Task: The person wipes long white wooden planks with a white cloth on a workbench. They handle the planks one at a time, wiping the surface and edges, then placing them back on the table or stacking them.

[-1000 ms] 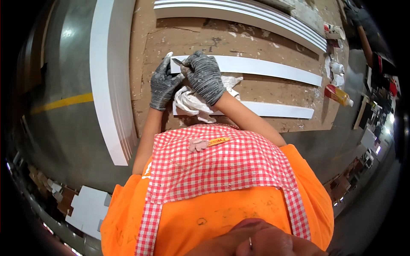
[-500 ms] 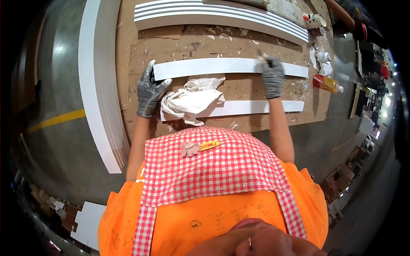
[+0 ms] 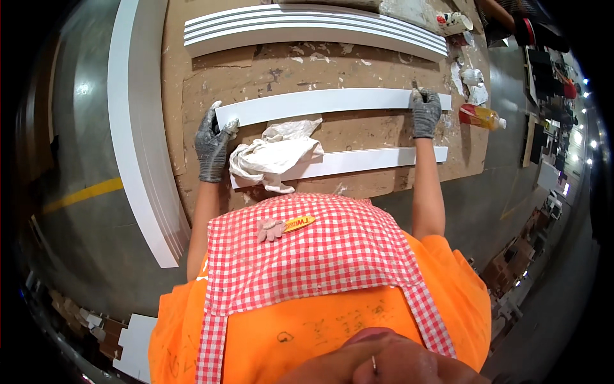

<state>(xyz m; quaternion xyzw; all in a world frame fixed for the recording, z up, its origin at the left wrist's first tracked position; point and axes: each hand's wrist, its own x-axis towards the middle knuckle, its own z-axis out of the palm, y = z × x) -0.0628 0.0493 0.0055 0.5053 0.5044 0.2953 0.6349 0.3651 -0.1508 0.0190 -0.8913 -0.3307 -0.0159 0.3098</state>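
Note:
A long white board (image 3: pixel 320 102) lies across the brown work surface in front of me. My left hand (image 3: pixel 212 147), in a grey glove with white-smeared fingertips, grips its left end between thumb and fingers. Over the board near its right end is my right hand (image 3: pixel 426 116), gloved alike and closed around a small, thin, dark-tipped tool (image 3: pixel 414 84) whose kind I cannot make out. Nearer to me lies a second white board (image 3: pixel 371 159), its left part covered by a crumpled white cloth (image 3: pixel 275 153).
Several white boards (image 3: pixel 313 40) are stacked at the far side. More long white boards (image 3: pixel 131 121) stand along the left edge. On the right are a bottle of amber liquid (image 3: pixel 481 117), a white roll (image 3: pixel 472 77) and a cup (image 3: pixel 455 24). Part of another person (image 3: pixel 521 25) shows at the upper right.
My right hand has slid right along the board with the small tool, towards the board's right end. My left hand keeps its hold on the left end. The whole view has shifted slightly.

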